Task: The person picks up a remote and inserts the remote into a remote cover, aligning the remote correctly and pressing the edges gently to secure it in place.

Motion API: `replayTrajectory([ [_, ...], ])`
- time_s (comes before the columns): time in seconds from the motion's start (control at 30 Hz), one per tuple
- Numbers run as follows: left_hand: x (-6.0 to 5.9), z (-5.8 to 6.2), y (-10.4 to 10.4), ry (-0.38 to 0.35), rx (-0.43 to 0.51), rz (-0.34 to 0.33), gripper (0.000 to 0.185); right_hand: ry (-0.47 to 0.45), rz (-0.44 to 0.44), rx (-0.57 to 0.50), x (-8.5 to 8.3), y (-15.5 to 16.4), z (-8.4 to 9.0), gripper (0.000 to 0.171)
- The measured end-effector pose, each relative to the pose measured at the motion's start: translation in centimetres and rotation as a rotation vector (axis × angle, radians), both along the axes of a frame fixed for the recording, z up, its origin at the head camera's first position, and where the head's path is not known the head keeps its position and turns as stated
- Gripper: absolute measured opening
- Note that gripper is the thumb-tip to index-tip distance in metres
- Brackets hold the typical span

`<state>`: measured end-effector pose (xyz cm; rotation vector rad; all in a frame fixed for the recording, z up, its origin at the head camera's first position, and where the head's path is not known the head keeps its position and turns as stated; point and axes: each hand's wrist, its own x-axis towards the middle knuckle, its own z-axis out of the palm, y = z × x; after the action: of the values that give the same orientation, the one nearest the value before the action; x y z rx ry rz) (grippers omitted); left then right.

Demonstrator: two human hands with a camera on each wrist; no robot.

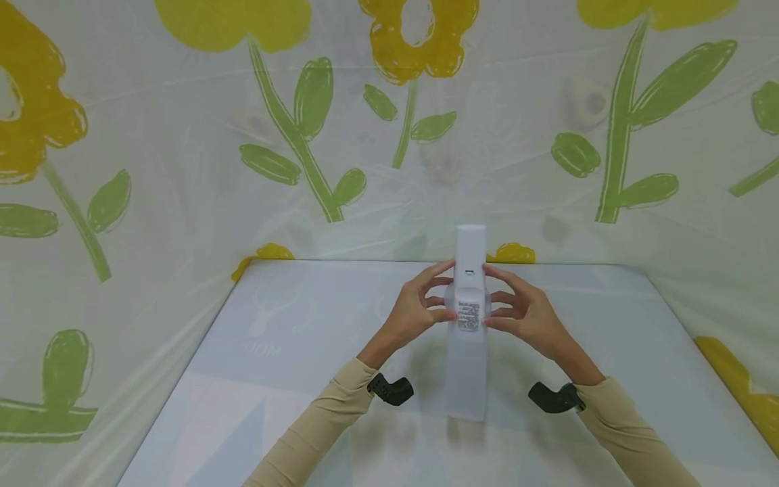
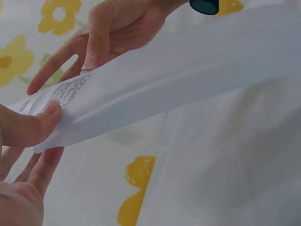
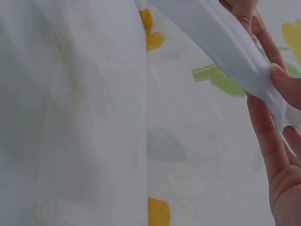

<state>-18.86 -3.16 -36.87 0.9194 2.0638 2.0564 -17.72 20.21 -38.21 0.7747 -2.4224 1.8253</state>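
White pouch (image 1: 467, 338) with black print, pale blue table (image 1: 292, 352), yellow-and-green flowered white sheet (image 1: 182, 169), beige sleeves (image 1: 316, 426)

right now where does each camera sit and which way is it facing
Head: worn high, looking forward and down at the table; both hands and beige sleeves show, holding a white pouch.
Left wrist: beneath the pouch, looking along it; left hand near, right hand beyond.
Right wrist: below, facing the flowered sheet; right hand.
All share the pouch.

White pouch (image 1: 467, 318): smooth matt plastic film w/ printed label. Table cover (image 1: 304, 352): pale, slightly glossy sheet. Flowered curtain (image 1: 182, 169): thin, shiny, wrinkled plastic. Sleeves (image 1: 328, 412): beige matt cloth.
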Motion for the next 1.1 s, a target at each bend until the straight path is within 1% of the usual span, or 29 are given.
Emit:
replayTrajectory([
  [0.17, 0.2, 0.42, -0.21, 0.032, -0.026, -0.019, 0.083, 0.01, 0.057, 0.016, -0.09, -0.12, 0.31, 0.09],
  [0.3, 0.26, 0.6, -0.45, 0.048, -0.055, -0.029, 0.084, 0.013, 0.093, 0.006, -0.19, -0.15, 0.36, 0.093],
  [0.47, 0.27, 0.72, -0.66, 0.052, -0.043, -0.046, 0.085, 0.017, 0.124, 0.001, -0.27, -0.2, 0.43, 0.095],
  [0.63, 0.38, 0.81, -0.66, 0.049, -0.028, -0.054, 0.086, 0.008, 0.125, -0.006, -0.13, -0.17, 0.43, 0.096],
  [1.1, 0.5, 0.51, -0.63, 0.018, -0.035, -0.036, 0.085, 0.003, 0.098, -0.003, 0.27, -0.25, 0.39, 0.093],
])
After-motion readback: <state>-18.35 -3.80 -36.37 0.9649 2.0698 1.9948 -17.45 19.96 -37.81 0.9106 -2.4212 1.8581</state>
